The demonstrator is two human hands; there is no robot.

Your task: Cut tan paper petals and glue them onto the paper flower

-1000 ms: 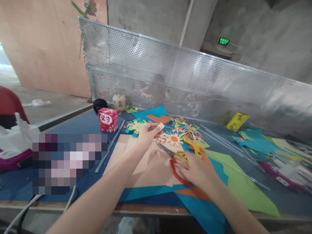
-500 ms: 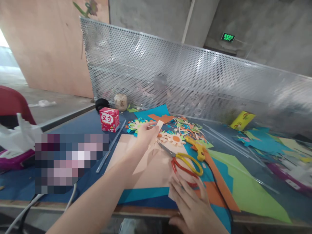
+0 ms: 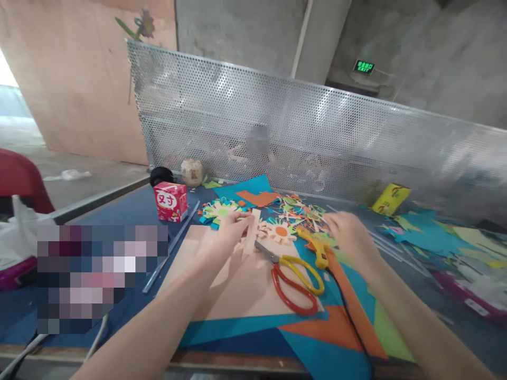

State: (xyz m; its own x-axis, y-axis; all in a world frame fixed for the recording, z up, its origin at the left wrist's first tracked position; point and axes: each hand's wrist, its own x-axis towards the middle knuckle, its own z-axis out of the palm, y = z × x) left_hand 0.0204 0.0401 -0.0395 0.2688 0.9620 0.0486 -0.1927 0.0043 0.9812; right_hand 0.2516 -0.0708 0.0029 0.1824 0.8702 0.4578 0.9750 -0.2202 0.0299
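My left hand (image 3: 233, 228) is closed on a pale peach strip (image 3: 252, 232), which stands up from its fingertips above the peach sheet (image 3: 222, 279). My right hand (image 3: 348, 235) is over the right side, past the glue gun, with its fingers curled together; whatever they hold is hidden. Scissors (image 3: 295, 279) with one red and one yellow handle lie partly open on the sheet. Right of their blades rests a yellow glue gun (image 3: 317, 247) with a black cord. Beyond the left hand are a peach flower with an orange centre (image 3: 282, 232) and a white-and-green flower (image 3: 222, 210).
Colourful thin scraps (image 3: 303, 211) lie in a heap at the back. A pink box (image 3: 170, 201), a jar (image 3: 192, 173) and a yellow packet (image 3: 391, 199) stand near the perforated metal screen (image 3: 229, 95). Clear sticks (image 3: 174, 245) lie left of the sheet.
My right hand has lifted from the front edge by the scissors and moved up and right, beyond the glue gun. The left hand still has the strip, now more upright.
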